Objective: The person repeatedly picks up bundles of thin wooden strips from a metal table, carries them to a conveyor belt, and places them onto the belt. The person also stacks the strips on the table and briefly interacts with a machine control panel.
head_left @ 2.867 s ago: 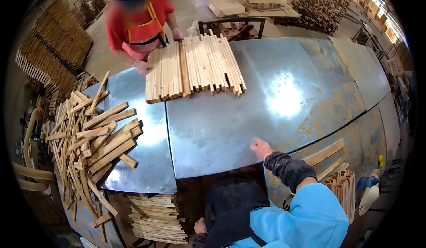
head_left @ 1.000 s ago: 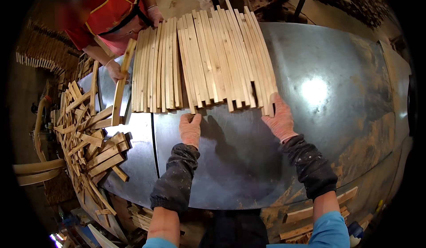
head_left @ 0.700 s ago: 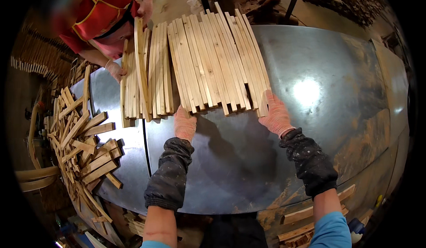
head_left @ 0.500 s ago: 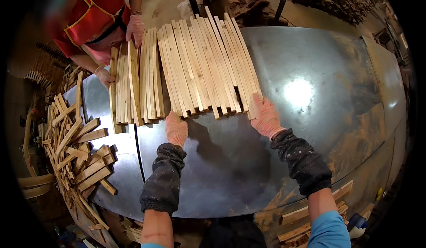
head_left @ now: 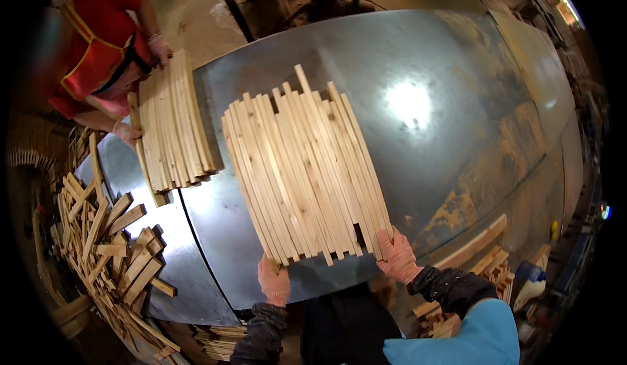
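The fingertips of the left hand (head_left: pixel 274 283) and the right hand (head_left: pixel 397 257) are hidden under the near edge of the bundle of wooden slats (head_left: pixel 304 175). Behind this bundle, the co-worker in red (head_left: pixel 98 45) is cut off at the picture's edge. Right of the bundle, the things beyond the metal table (head_left: pixel 457 104) are too small to tell.

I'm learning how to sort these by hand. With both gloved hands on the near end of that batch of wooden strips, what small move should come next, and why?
Probably square up the ragged ends. The left hand and right hand grip the near ends of the wooden strips, which lie fanned on the metal table, far ends uneven, one strip poking out past the rest. Pressing both hands inward should close the fan.
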### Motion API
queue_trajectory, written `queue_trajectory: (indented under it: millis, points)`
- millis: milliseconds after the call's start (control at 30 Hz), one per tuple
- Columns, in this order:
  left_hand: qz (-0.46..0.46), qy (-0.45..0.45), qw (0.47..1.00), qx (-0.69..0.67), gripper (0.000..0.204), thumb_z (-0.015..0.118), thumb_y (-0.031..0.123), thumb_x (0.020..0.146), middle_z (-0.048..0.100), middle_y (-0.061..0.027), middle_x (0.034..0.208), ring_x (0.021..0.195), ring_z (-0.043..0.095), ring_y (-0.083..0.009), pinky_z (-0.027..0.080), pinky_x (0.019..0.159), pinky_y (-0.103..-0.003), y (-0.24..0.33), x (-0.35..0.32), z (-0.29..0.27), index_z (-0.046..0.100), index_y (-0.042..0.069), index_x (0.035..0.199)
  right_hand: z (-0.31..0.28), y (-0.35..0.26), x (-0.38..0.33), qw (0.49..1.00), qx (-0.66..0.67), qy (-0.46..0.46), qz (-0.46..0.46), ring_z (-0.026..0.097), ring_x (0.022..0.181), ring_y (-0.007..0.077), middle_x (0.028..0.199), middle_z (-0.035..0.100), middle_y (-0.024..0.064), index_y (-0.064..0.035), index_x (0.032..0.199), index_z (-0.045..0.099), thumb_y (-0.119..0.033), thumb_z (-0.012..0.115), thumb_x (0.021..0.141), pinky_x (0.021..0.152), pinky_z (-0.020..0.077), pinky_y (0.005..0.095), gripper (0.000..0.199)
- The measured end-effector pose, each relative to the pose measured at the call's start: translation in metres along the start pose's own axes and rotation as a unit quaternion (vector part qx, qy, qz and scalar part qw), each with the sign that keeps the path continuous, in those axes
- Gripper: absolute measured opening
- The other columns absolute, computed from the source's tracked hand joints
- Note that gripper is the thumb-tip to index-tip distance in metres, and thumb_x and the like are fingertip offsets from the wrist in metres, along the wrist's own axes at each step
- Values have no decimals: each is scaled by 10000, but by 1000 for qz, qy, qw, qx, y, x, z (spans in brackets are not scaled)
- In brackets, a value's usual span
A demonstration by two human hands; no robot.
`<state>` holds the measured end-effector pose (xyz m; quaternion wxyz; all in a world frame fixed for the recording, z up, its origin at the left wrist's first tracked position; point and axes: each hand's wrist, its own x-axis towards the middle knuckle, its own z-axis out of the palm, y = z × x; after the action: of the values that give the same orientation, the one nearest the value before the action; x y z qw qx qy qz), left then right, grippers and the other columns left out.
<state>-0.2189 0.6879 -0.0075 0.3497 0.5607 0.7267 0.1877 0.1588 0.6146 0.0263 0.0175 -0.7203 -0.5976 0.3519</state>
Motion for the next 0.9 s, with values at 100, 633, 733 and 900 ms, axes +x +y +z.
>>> queue_trajectory:
  millis: [100,633,733,900]
  points:
    - [-57,-16,998,-6,676,796,73,852,681,-227,1328,1243,648,-444,529,1074,-500,-12,-43,-1,621,51,1505,8,14,-35,1000,0,-27,2,516,1387,584,1656,375,402,-198,1681,377,-284,937,767,1172,476,598,1075]
    - [2,-35,984,175,855,587,506,1080,374,-325,1736,1612,310,-533,230,1344,-551,0,118,-15,378,-79,1666,-74,-2,177,968,191,100,131,622,1274,472,1341,651,302,13,1433,611,-545,612,1050,1108,500,529,676]
    - [19,-9,977,214,802,599,490,1090,426,-311,1700,1579,374,-517,270,1324,-551,12,141,3,411,-33,1668,-65,-28,211,971,151,116,141,626,1281,463,1330,663,294,23,1309,664,-581,572,1061,1119,494,526,659]
    - [-110,-82,944,-298,826,771,258,1023,572,-217,1567,1378,612,-369,526,1146,-483,29,121,-1,355,1,1689,-68,-48,210,965,127,126,191,631,1302,442,1358,678,274,6,1337,704,-617,608,1027,1140,490,522,703]
